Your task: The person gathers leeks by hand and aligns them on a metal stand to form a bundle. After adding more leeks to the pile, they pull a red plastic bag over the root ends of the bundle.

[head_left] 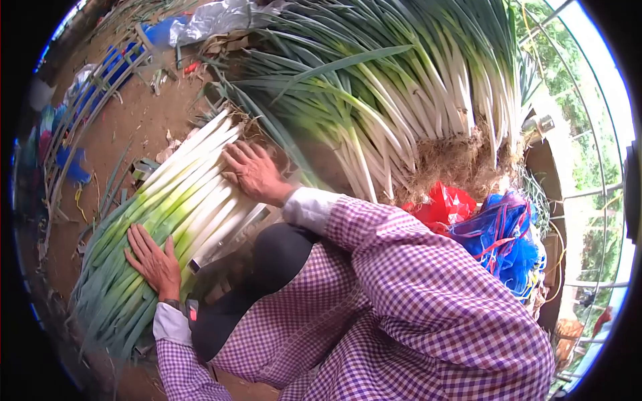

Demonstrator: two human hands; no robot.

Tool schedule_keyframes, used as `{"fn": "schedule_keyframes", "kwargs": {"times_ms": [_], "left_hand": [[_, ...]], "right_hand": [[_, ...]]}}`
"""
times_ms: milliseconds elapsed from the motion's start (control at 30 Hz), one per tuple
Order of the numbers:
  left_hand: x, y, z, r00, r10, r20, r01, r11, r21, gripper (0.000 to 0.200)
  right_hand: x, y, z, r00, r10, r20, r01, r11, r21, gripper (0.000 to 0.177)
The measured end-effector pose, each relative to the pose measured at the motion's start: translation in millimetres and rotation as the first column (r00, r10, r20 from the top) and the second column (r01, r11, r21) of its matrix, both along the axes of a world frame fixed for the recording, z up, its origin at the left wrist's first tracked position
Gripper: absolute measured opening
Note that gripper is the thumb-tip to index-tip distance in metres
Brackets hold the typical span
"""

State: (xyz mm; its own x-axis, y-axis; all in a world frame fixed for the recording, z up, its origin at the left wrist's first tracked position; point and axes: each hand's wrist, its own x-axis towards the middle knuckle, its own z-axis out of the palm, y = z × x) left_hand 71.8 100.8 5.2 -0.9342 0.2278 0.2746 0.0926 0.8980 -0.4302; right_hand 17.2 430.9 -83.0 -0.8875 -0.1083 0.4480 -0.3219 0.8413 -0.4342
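The left hand point(157, 262) and the right hand point(256, 172) both lie flat, palms down, on top of a bunch of leeks point(175, 212), with their fingers out straight and not curled round any stalk. The bunch lies right under both hands, long and slanted. Its white root ends point up and away, just past the right hand's fingers, and its green leaves point the other way, spreading out past the left hand. Around the leeks, the brown floor point(124, 137) shows, with dry bits on it. Past the right hand, a big heap of leeks point(408, 80) lies with its roots toward the person and its green tops away. Near those roots, to the right of the right hand, are a red bag point(447, 206) and a blue net bag point(503, 242). Ahead of the left hand, well apart, is a rack of thin bars point(75, 120). Farthest to the right of both hands, thin poles point(597, 194) let in bright light and show green plants point(580, 93) outside.
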Motion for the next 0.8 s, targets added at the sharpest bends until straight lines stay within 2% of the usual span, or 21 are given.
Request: {"fn": "schedule_keyframes", "kwargs": {"times_ms": [233,333,400,433,467,500,533,567,633,667,700,733,767,800], "left_hand": [[-2.7,-3.1,-6.0,0.999,0.034,-0.004,-0.034,0.998,-0.050,0.075],[-4.1,-1.2,-4.1,0.999,0.032,-0.005,-0.032,0.997,-0.070,0.075],[-3.1,-0.9,-2.7,0.999,0.043,0.006,-0.042,0.995,-0.088,0.075],[-3.9,-2.7,-5.3,0.999,0.033,-0.007,-0.034,0.995,-0.093,0.075],[-3.3,-5.5,-6.0,0.999,0.035,-0.008,-0.036,0.994,-0.102,0.075],[-4.4,-5.6,-7.2,0.999,0.034,-0.011,-0.035,0.994,-0.107,0.074],[-4.9,-5.4,-8.5,0.999,0.030,-0.014,-0.032,0.993,-0.111,0.074],[-5.0,-6.3,-9.9,1.000,0.021,-0.020,-0.023,0.994,-0.108,0.074],[-6.8,-9.8,-12.4,0.999,0.001,-0.033,-0.005,0.995,-0.100,0.074],[-8.9,-11.8,-13.7,0.999,-0.008,-0.039,0.004,0.995,-0.100,0.074],[-9.8,-14.5,-15.3,0.999,-0.017,-0.043,0.012,0.995,-0.098,0.074],[-9.7,-15.8,-16.8,0.999,-0.023,-0.046,0.019,0.995,-0.097,0.074],[-9.4,-15.2,-17.0,0.999,-0.027,-0.048,0.022,0.995,-0.095,0.074],[-9.1,-15.4,-16.7,0.998,-0.029,-0.049,0.025,0.995,-0.094,0.074]], "right_hand": [[-1.7,4.2,12.9,0.998,0.061,0.019,-0.059,0.995,-0.076,0.057],[2.7,14.6,28.8,0.973,0.188,0.134,-0.162,0.969,-0.184,0.057],[20.0,37.4,56.7,0.941,0.247,0.232,-0.129,0.894,-0.428,0.050],[32.4,57.4,67.4,0.971,0.216,0.100,-0.144,0.868,-0.476,0.042],[52.6,80.7,93.5,0.962,0.217,0.165,-0.060,0.761,-0.646,0.039],[67.7,108.1,99.1,0.980,0.158,0.124,-0.042,0.765,-0.642,0.037],[75.7,134.1,78.5,0.988,0.083,0.128,0.040,0.671,-0.741,0.035],[90.3,158.4,65.6,0.959,0.036,0.280,0.212,0.559,-0.801,0.033],[130.5,198.7,57.0,0.880,-0.111,0.461,0.425,0.617,-0.662,0.024],[147.3,222.7,17.6,0.850,-0.207,0.485,0.439,0.788,-0.433,0.035],[166.3,236.6,-27.1,0.807,-0.198,0.557,0.441,0.828,-0.345,0.034],[187.0,229.5,-41.1,0.643,-0.166,0.748,0.556,0.773,-0.307,0.032],[211.8,229.5,-103.6,0.683,-0.216,0.698,0.485,0.848,-0.213,0.028],[233.0,212.8,-108.9,0.657,-0.213,0.723,0.473,0.864,-0.175,0.027]]}}
